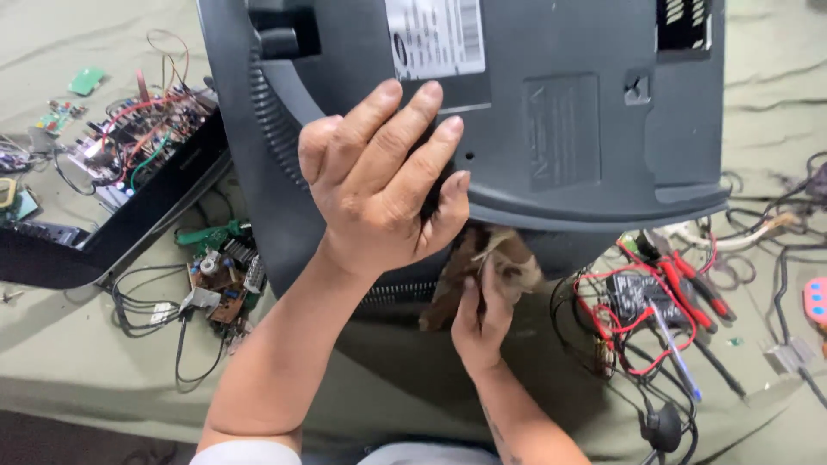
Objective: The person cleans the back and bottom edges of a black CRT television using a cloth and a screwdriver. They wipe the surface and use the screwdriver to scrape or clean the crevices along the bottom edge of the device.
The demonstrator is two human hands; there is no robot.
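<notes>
- A person's left hand is lying flat on the dark grey plastic rear housing of a bulky television set, its fingers spread and released, pressing on the shell rather than gripping it.
- The housing is lying back-side up on the cloth-covered surface, its long axis running left to right across the view; its narrower back hump is pointing up toward the camera, and its lower edge is curving just beyond the fingertips of the left hand.
- The right hand is sitting just below the left, its fingers clenched around a crumpled brown rag, which is being held against the housing's underside lip.
- A white label is showing on the housing just above the left fingertips; what it says is left aside.
- To the left of the left wrist, a green circuit board with loose black leads is lying on the surface; farther left, a black chassis is carrying a board thick with red and green wires.
- To the right of the right-hand fingers, red-handled pliers and a tangle of red and black wires are lying near the housing, with a blue pen across them.
</notes>
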